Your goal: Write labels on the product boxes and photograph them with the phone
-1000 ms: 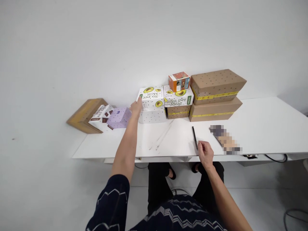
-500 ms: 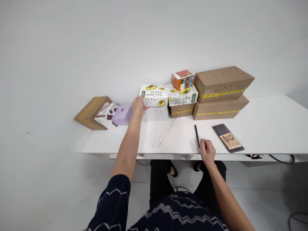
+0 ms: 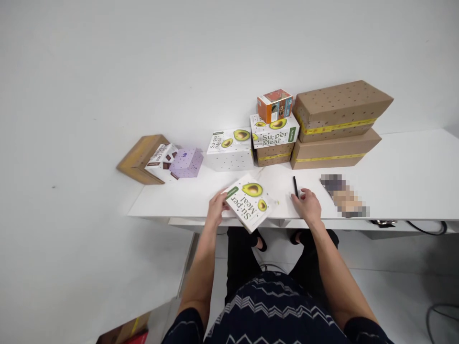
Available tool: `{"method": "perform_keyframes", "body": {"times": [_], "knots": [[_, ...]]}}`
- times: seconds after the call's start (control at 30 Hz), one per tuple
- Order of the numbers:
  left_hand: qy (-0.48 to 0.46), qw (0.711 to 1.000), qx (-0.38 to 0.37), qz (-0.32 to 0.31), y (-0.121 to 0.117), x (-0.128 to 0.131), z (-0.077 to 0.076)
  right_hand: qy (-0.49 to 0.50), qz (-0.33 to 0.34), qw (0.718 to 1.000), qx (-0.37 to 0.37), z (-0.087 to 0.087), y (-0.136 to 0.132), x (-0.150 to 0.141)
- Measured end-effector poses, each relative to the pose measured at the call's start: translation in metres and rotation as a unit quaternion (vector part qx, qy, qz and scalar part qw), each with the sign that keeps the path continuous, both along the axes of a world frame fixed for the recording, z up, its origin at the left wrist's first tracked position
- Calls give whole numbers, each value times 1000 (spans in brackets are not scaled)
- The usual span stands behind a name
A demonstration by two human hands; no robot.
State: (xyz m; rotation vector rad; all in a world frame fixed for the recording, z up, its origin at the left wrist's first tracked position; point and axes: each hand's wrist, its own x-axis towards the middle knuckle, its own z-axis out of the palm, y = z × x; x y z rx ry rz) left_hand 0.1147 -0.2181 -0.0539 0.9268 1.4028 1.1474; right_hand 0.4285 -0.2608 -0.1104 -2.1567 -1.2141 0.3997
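My left hand [image 3: 216, 208] grips a white box [image 3: 250, 199] printed with avocados and "Su·per Meal" by its left edge, its fingers partly hidden by it. The box is tilted over the table's front edge. Lying on the tabletop is a black pen [image 3: 295, 185], its near end hidden by my right hand [image 3: 308, 206]. The right thumb and fingers are curled but apart, with no grip visible on the pen. Another white avocado box [image 3: 229, 152] stands behind the held one.
Along the wall on the white table [image 3: 172, 203] stand stacked brown cartons [image 3: 333, 129], an avocado box [image 3: 276, 133] under an orange box [image 3: 274, 106], and a brown carton [image 3: 274, 155]. A purple box [image 3: 186, 162] and chocolate-print box [image 3: 161, 162] sit left. A pixelated phone [image 3: 344, 196] lies right.
My left hand has drawn an avocado box off the row, toward me and rightward. My right hand has moved slightly forward over the pen, its fingers more spread. The view has shifted a little.
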Motion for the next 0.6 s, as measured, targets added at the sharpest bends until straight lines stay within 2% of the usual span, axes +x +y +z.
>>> {"method": "perform_keyframes", "body": {"times": [0.07, 0.13, 0.27, 0.33, 0.43, 0.6], "knots": [[46, 998, 12, -41, 9, 18, -12, -15, 14, 999, -38, 3, 4, 1], [77, 995, 43, -48, 27, 38, -18, -20, 24, 998, -51, 5, 4, 1], [112, 990, 80, -32, 64, 71, -14, -29, 24, 998, -43, 6, 3, 1], [123, 988, 91, -24, 69, 79, -12, -31, 22, 998, -47, 8, 3, 2], [105, 989, 103, -28, 50, 79, -15, -28, 27, 998, -57, 10, 3, 3], [39, 988, 121, -91, -13, 68, -33, -23, 29, 998, -52, 10, 5, 6]]}}
